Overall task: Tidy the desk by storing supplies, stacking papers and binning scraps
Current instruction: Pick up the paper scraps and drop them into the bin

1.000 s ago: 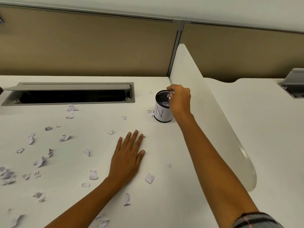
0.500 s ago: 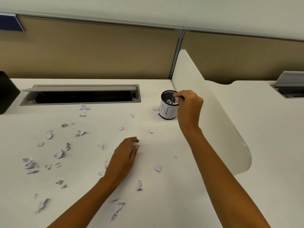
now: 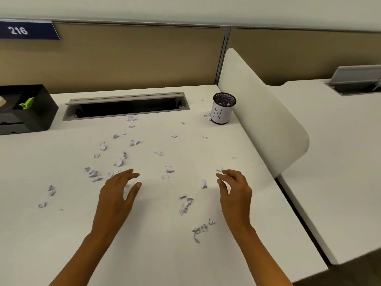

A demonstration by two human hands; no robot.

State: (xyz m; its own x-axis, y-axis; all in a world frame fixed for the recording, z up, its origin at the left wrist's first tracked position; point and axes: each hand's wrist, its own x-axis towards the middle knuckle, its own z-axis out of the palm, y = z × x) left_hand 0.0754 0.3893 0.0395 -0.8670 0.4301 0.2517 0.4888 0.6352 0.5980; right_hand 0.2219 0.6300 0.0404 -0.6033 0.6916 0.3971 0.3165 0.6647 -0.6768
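dozens of paper scraps (image 3: pixel 118 162) lie strewn over the white worktop (image 3: pixel 61 234), thickest across its middle. both hands hover low over the near part of the spread, palms turned toward each other. the left hand (image 3: pixel 117 193) has its fingers (image 3: pixel 128 174) loosely extended and spread from the thumb, gripping nothing. a cluster of crumpled bits (image 3: pixel 92 173) lies just to their left. a pale blur in the gap by the thumb is too smeared to tell.

the right hand (image 3: pixel 235 190) is likewise slack, fingers (image 3: pixel 228 174) gently curved, thumb apart, nothing held. a small shred (image 3: pixel 219 169) sits right at the fingertips, touching or just short of them. a folded piece (image 3: pixel 203 184) lies just beside the thumb, between the two hands. a longer torn strip (image 3: pixel 186 204) lies nearer the person, between the wrists.

at the far right corner a mesh cup (image 3: pixel 223 109) marked with an n stands upright near the white divider (image 3: pixel 261 120), with scraps inside and a couple at its foot. a black organiser (image 3: pixel 26 110) sits at the far left, beside an open cable hatch (image 3: pixel 125 106).
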